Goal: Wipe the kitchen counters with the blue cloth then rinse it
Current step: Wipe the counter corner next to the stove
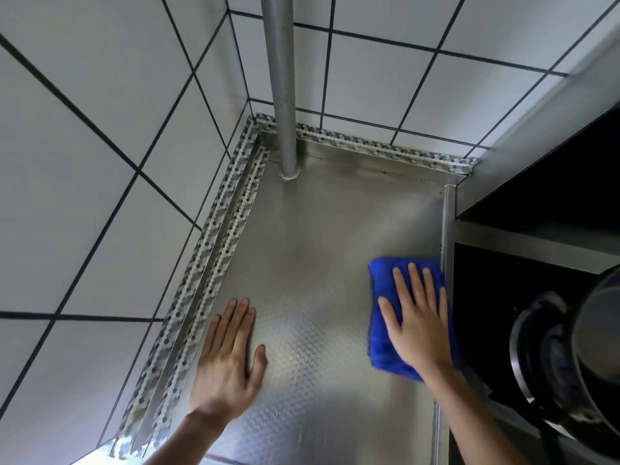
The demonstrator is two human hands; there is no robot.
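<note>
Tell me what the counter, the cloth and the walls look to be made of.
Counter: likely stainless steel, brushed, with an embossed hexagon-like pattern and soft reflections.
Blue cloth: seems microfibre or terry, matte, fuzzy pile, folded under the right hand.
Walls: probably glazed ceramic tile, white, dark grout lines.

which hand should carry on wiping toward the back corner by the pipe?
Right hand: it lies flat on the blue cloth. Left hand rests bare on the steel counter.

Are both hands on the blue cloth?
No, only the right hand presses the blue cloth; the left hand rests flat on the bare counter.
</note>
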